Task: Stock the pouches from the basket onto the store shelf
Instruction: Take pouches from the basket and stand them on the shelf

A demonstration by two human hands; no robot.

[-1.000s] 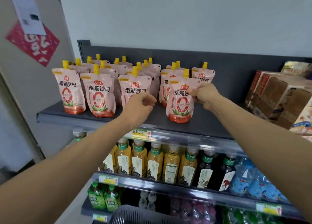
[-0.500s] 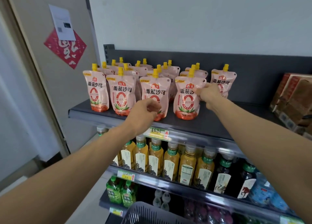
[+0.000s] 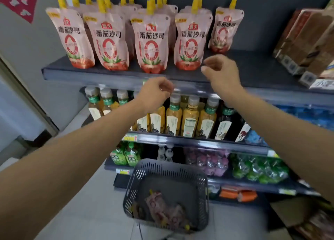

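Both hands, left hand [image 3: 153, 93] and right hand [image 3: 219, 71], hang empty and loosely curled before the dark grey metal shelf [image 3: 108, 73] of pink yellow-capped spouted pouches [image 3: 150, 40].

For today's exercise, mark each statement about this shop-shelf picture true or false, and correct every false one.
1. Both hands are holding pouches. False: the left hand and right hand are empty, grip loose, in front of the shelf.
2. Pouches stand upright on the top shelf. True: see the front row of pouches.
3. The basket is empty. False: a few pouches in the basket remain.
4. Bottles stand on the shelf directly below the pouches. True.
5. The basket sits on the top shelf. False: it is low down, below the hands.
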